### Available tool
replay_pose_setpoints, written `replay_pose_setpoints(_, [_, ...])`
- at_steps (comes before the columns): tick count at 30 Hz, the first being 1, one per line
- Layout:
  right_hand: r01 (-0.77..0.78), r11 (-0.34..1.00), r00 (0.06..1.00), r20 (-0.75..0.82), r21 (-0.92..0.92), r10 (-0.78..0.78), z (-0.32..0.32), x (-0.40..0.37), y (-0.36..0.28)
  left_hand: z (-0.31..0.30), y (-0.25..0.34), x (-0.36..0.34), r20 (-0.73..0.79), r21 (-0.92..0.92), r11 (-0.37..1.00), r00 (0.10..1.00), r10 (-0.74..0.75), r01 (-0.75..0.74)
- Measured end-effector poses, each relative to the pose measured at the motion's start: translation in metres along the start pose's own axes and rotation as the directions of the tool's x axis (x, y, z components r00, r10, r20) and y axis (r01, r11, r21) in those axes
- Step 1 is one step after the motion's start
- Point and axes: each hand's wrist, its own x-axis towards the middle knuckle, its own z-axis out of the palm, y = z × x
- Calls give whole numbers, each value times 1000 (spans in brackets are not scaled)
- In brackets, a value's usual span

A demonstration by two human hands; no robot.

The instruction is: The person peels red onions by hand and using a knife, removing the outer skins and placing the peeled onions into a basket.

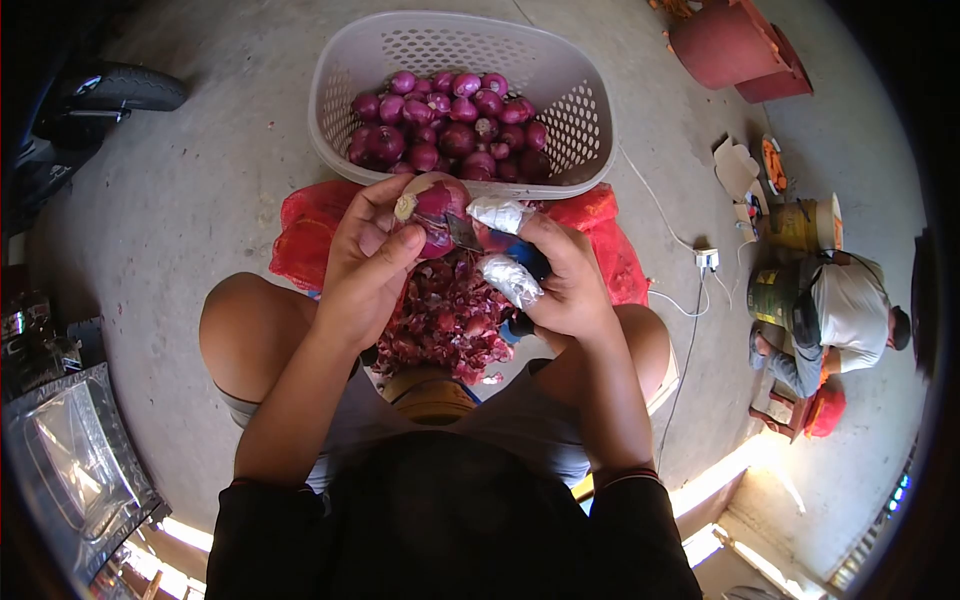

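My left hand is closed around a red onion, its thumb on the near side and the pale root end facing left. My right hand grips a small knife, whose dark blade touches the onion's right side. Silvery-white wrapping covers the tips of the right thumb and a finger. Much of the knife's handle is hidden by those fingers. Below both hands lies a heap of dry onion skins. Beyond them, a grey perforated plastic basket holds several peeled red onions.
Red mesh sacking lies under the basket and beside my knees. At the right, a white cable runs to a power strip. Another person sits near buckets. A motorcycle wheel stands at the upper left.
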Motion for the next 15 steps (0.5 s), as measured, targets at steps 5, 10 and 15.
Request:
replay_pose_setpoints(5, [12, 1000, 1000, 3, -12, -12, 0, 1, 0, 0, -1, 1, 11, 6, 1000, 1000, 7, -7])
replay_pose_setpoints(10, [9, 1000, 1000, 7, 18, -9, 1, 1, 0, -2, -1, 1, 12, 18, 1000, 1000, 6, -6])
replay_pose_setpoints(15, [25, 999, 999, 27, 39, -26, -1, 1, 0, -2, 0, 1, 2, 36, 999, 1000, -1, 1])
